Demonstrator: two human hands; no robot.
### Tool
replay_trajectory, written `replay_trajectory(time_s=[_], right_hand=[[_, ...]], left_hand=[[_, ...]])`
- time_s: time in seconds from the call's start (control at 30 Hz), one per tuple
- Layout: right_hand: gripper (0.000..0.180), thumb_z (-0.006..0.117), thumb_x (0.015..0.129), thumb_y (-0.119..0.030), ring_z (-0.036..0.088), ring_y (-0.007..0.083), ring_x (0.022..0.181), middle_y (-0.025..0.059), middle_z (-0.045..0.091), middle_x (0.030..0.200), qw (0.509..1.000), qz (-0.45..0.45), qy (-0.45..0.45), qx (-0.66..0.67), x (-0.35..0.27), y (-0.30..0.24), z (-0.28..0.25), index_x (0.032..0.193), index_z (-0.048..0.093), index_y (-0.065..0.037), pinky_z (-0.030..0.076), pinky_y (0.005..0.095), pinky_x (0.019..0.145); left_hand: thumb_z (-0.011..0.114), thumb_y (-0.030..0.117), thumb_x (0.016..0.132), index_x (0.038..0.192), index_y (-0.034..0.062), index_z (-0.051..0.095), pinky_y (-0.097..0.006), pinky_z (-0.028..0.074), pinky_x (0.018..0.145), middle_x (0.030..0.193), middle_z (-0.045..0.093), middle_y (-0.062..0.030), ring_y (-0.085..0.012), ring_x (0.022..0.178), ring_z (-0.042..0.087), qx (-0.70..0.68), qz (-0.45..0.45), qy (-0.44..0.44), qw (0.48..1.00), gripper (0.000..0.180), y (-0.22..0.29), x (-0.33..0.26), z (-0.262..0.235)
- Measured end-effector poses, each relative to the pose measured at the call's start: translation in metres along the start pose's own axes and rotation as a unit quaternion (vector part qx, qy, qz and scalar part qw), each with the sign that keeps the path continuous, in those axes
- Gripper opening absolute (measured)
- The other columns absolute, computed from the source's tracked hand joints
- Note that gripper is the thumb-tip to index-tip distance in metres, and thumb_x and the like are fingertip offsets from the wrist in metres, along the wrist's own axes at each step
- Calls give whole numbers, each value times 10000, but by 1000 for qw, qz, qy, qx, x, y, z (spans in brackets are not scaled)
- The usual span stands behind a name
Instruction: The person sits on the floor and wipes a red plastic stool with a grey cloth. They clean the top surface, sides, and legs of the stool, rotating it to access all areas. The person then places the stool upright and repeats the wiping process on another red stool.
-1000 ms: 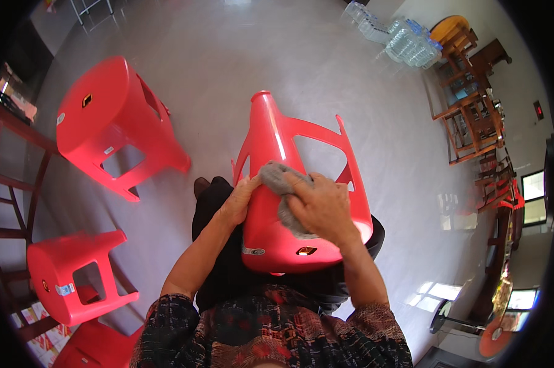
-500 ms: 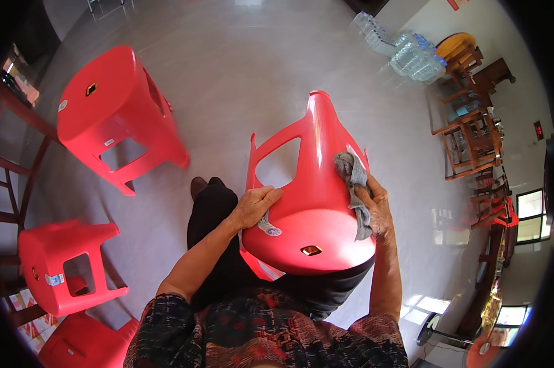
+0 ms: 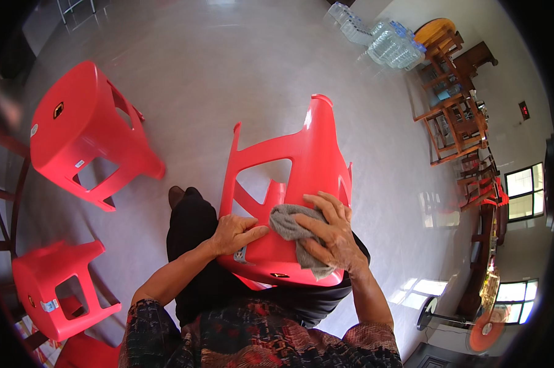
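Note:
A red plastic stool (image 3: 317,162) rests tipped over on my lap, its seat facing me and its legs pointing away. My left hand (image 3: 236,235) grips it at the left corner near the seat, beside a small sticker (image 3: 240,254). With my right hand (image 3: 331,236) I press a crumpled grey cloth (image 3: 289,224) against the stool's side, just above the seat edge. The fingers are bent over the cloth, and one end of it hangs toward the seat. Part of the stool's right side is hidden behind this hand.
Another red stool (image 3: 74,116) stands at the far left; more red stools (image 3: 50,279) are at the near left by a dark wooden chair frame (image 3: 0,218). Packs of clear bottles (image 3: 390,46) and wooden furniture (image 3: 455,126) line the right. A fan (image 3: 430,313) is at lower right.
The cloth and my right hand have moved left from the stool's right side to its middle. The stool has tilted so less of its seat shows. My left hand keeps its hold.

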State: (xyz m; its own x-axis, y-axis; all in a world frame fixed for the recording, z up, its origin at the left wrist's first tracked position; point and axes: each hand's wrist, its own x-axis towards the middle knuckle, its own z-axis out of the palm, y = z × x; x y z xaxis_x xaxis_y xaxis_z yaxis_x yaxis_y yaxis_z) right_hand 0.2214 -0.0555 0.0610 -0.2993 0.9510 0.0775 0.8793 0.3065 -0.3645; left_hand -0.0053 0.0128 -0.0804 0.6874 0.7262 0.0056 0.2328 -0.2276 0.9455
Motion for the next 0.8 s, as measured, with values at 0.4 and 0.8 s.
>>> replay_trajectory(time_s=[0.4, 0.8], right_hand=[[421, 572, 880, -344, 374, 313, 1294, 60, 444, 1384, 971, 235, 32, -29, 133, 171, 48, 1298, 569, -292, 342, 508, 982], [409, 472, 809, -72, 521, 279, 1214, 83, 560, 1321, 992, 103, 57, -45, 221, 246, 63, 1172, 649, -136, 432, 369, 999]], left_hand=[[639, 469, 864, 531, 63, 435, -392, 319, 410, 489, 434, -153, -305, 411, 442, -2, 33, 0, 999, 564, -3, 4, -3], [636, 485, 861, 532, 75, 433, -415, 321, 407, 459, 449, -129, -300, 401, 455, 14, 59, 4, 998, 564, -2, 4, -11]])
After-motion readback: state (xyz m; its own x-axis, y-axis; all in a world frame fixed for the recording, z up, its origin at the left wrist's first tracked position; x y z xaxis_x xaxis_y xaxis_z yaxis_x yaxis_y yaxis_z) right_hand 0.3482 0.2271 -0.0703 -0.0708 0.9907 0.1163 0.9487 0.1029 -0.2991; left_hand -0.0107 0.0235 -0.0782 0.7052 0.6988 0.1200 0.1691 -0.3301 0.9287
